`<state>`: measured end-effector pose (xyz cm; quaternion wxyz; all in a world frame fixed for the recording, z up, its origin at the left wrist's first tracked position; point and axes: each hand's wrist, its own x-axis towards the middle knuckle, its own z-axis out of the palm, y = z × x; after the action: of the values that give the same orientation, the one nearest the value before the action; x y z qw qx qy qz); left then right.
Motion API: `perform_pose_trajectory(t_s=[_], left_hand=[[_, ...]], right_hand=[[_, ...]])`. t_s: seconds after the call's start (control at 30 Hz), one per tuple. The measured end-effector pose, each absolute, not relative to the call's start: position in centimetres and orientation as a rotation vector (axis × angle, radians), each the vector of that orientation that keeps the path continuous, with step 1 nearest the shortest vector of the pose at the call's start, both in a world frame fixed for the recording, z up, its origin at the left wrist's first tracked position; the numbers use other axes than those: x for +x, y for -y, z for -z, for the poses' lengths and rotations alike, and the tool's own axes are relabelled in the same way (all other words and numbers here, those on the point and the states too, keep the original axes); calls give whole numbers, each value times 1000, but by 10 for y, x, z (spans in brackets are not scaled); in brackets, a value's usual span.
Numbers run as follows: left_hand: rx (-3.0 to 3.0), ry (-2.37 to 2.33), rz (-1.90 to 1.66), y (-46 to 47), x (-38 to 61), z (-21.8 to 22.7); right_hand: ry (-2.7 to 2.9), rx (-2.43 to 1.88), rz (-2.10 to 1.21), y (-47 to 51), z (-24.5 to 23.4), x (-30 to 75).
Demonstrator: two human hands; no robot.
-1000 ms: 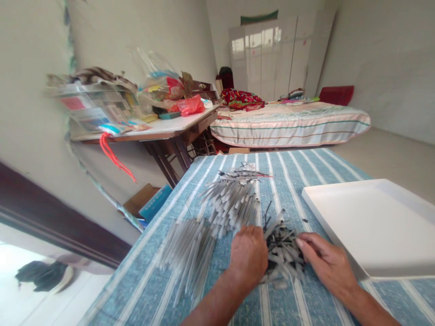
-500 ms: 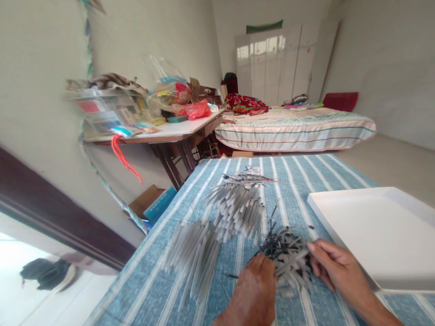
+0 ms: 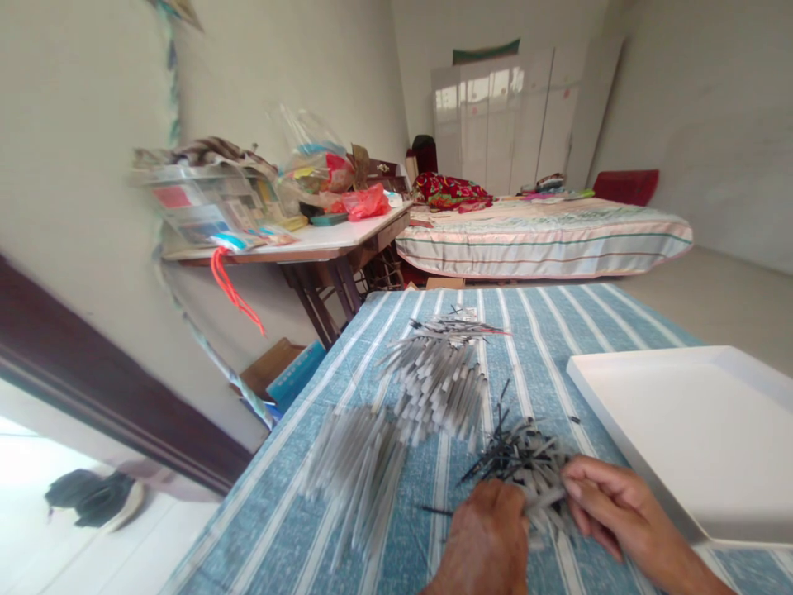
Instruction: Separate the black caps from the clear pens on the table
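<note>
Between my two hands lies a short grey tube (image 3: pixel 545 499), slightly blurred. My right hand (image 3: pixel 623 506) pinches its right end between thumb and fingertips. My left hand (image 3: pixel 486 533), with its fingers curled, is closed at the other end, the fingertips partly hidden. Both hands are low over a loose pile of short grey and black pieces (image 3: pixel 517 450). Left of the pile, long grey tubes (image 3: pixel 359 467) lie side by side on the cloth. Behind them is a thick stack of similar tubes (image 3: pixel 439 388), with thin dark strips (image 3: pixel 455 329) at its far end.
A blue-and-white striped cloth (image 3: pixel 285 496) covers the table. At the right is a shallow white tray (image 3: pixel 700 430). One small black piece (image 3: pixel 576 420) lies near its left edge. Beyond are a cluttered side table (image 3: pixel 322 238) and a bed (image 3: pixel 545 240).
Both hands have shifted slightly right in view, the left one more, so they are closer together around the grey tube. The whole scene has also moved slightly right as the camera turned.
</note>
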<state>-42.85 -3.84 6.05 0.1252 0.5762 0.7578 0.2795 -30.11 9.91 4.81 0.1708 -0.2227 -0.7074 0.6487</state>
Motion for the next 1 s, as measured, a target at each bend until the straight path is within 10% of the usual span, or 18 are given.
perform_pose_trajectory(t_s=[1.0], left_hand=[[1750,-2354,-769,41,-432,-56]], right_hand=[[2099,-597,-2012,-102,-39,-303]])
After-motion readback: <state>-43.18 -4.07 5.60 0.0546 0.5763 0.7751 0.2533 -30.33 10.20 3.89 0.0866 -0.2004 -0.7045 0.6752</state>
